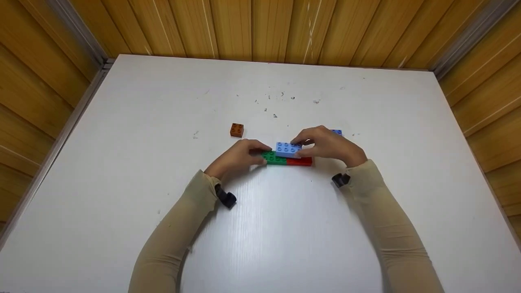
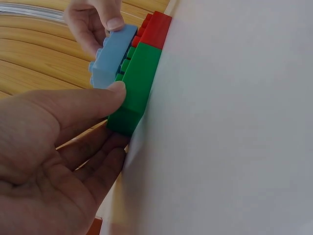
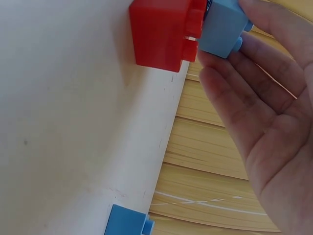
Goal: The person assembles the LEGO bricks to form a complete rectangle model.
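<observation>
No lettering, label, brand, number or sign is legible on the toy bricks (image 1: 287, 153), the white table (image 1: 285, 228) or the wood-patterned panels (image 1: 268, 28) behind it.

We see the left forearm (image 1: 169, 244) and right forearm (image 1: 395, 228), both tan-sleeved, reach forward and slant inward; the left hand (image 1: 240, 156) pinches, its straight thumb (image 2: 95, 104) opposite its fingers (image 2: 105, 166); the right hand (image 1: 327, 143) pinches too; the hands are near each other, not touching.
</observation>
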### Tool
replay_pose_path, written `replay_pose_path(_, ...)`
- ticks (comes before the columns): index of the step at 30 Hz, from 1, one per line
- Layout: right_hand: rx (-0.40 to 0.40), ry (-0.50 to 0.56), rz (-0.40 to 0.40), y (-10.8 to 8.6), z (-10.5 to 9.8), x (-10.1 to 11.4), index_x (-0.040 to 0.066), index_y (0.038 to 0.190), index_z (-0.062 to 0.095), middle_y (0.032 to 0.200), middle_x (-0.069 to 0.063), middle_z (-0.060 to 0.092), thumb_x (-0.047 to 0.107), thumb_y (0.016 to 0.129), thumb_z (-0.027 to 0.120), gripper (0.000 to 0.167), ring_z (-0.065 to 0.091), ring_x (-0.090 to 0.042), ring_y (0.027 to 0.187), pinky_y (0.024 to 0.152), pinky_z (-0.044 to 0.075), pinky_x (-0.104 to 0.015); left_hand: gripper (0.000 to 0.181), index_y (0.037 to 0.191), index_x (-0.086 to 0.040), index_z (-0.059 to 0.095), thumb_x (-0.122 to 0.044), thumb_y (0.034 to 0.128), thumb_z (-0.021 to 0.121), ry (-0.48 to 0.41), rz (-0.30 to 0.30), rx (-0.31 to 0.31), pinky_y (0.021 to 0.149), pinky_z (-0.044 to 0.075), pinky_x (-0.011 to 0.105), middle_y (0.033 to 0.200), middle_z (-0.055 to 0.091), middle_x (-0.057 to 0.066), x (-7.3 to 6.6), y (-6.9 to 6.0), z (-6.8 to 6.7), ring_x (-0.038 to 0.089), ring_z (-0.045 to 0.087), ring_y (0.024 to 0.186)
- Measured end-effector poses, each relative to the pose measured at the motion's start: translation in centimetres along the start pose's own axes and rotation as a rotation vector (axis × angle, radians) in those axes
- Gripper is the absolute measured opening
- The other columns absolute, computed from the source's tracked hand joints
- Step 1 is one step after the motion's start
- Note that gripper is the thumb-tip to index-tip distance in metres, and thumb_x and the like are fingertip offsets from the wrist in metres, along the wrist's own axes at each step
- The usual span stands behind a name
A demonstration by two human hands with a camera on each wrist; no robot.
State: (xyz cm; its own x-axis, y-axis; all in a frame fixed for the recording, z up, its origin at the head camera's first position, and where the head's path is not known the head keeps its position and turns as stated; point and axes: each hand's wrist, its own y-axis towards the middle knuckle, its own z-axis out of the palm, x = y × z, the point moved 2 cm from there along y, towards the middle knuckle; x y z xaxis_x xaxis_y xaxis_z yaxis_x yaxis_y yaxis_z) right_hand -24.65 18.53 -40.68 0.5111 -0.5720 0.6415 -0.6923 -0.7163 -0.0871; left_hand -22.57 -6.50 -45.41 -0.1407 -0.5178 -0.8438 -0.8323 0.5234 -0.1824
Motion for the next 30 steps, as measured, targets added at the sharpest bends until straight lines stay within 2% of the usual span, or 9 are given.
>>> replay_pose_path(12,0.006,-0.016,-0.023,-0.21,0.3,0.18,0.006,0.115,0.07,0.113,-0.01,0.069,0.015,0.085,0.073,0.032,0.066,-0.026,0.104,0.093,0.052,-0.042,0.038,0.125,-0.014,0.065,-0.012,0.0871,0.07,0.007,0.001,0.0,0.109,0.038,0.035,0.129,0.062,0.002,0.01,0.03,0.01,0.017,0.052,0.122)
replay_pose_path(21,0.024,-0.03,0.032,-0.32,0.36,0.56,0.009,0.117,0.07,0.114,-0.007,0.068,0.016,0.086,0.072,0.031,0.064,-0.025,0.106,0.095,0.051,-0.042,0.039,0.126,-0.013,0.065,-0.012,0.0869,0.07,0.004,0.014,0.006,0.109,0.037,0.035,0.129,0.062,0.003,0.11,0.1,-0.02,0.018,0.052,0.122)
replay_pose_path(30,0.029,-0.049,0.029,-0.39,0.56,0.85,0.008,0.117,0.069,0.114,-0.008,0.068,0.018,0.086,0.072,0.032,0.064,-0.026,0.105,0.094,0.051,-0.043,0.038,0.124,-0.011,0.065,-0.009,0.0867,0.069,0.03,0.025,-0.001,0.107,0.04,0.035,0.128,0.062,0.006,0.05,0.31,0.01,0.019,0.054,0.121)
